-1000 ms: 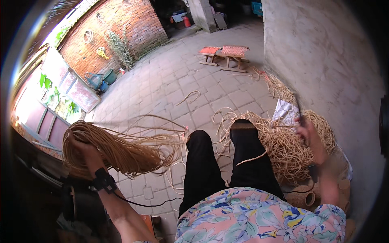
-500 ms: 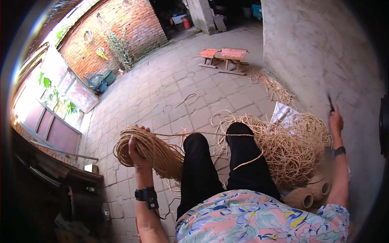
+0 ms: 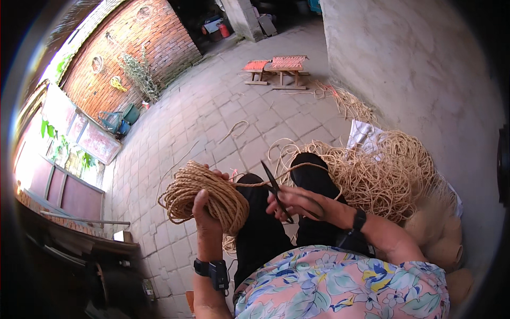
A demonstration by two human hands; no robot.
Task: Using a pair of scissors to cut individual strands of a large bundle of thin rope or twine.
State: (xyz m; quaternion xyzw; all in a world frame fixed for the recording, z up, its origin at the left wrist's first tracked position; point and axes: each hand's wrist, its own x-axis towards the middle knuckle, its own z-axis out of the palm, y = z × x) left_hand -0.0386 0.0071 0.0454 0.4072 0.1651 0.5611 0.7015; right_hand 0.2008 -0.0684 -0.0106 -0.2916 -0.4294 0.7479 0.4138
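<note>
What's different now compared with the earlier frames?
The right hand swung inward from the far right, bringing the scissors close to the strand. The left hand brought the rope coil in from the left. Neither grip let go. The stools and loose rope pile stayed put.

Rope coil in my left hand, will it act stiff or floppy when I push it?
The coil would probably squash somewhat, being many loops bundled together. The rope seems bendy: a strand curves over your knee. Its rounded shape might let it roll.

Daylight glare at left, dark rim
</note>
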